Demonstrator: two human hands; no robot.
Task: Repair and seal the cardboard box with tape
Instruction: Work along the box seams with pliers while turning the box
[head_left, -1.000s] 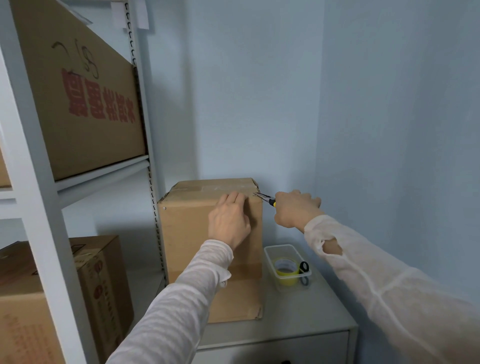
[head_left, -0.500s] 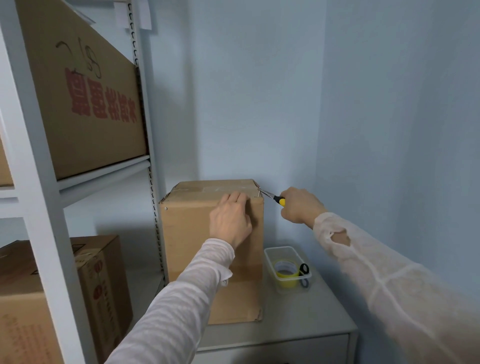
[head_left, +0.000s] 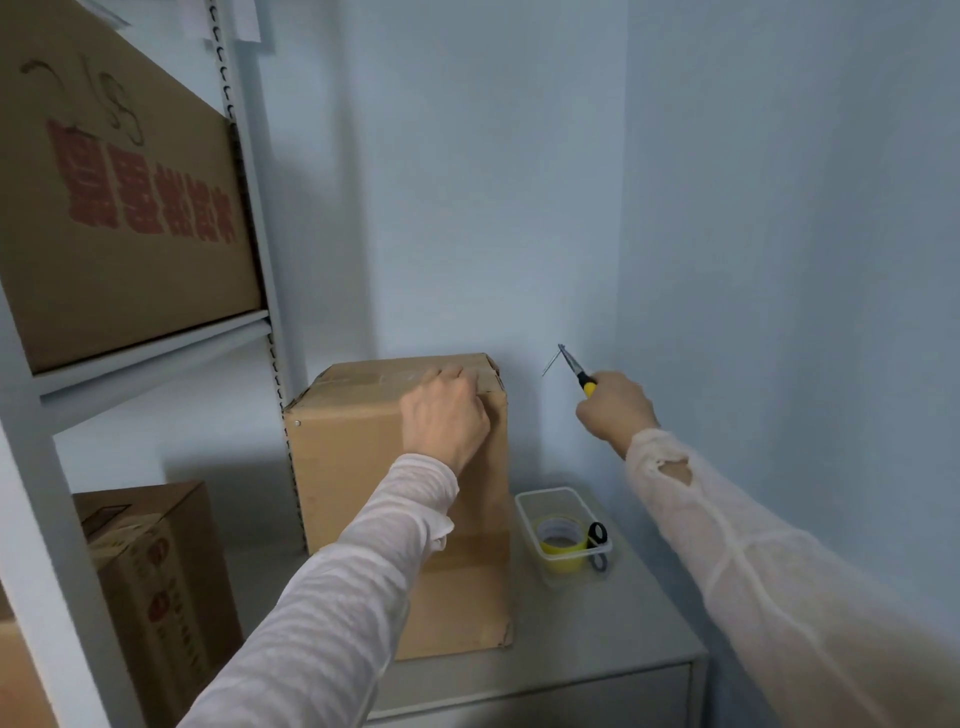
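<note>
on the grey cabinet (head_left: 597, 634), a clear tub (head_left: 540, 499) holds the yellow tape roll (head_left: 560, 538), just right of the cardboard box (head_left: 343, 467). your left hand (head_left: 445, 415) curls its fingers over the box's top front edge. your right hand (head_left: 615, 410), apart from the box, grips yellow-handled pliers (head_left: 576, 366) pinching a thin wire (head_left: 550, 364).

One head-worn wide-angle camera looks forward and slightly down, near the cardboard box (head_left: 343, 493).

Behind and right of our grip we see plain pale blue painted walls (head_left: 467, 182) meeting in a corner, beneath it a flat-topped grey cabinet (head_left: 597, 639), and left of it a white slotted metal shelving rack (head_left: 156, 358) bearing large brown cardboard storage cartons (head_left: 114, 208).
</note>
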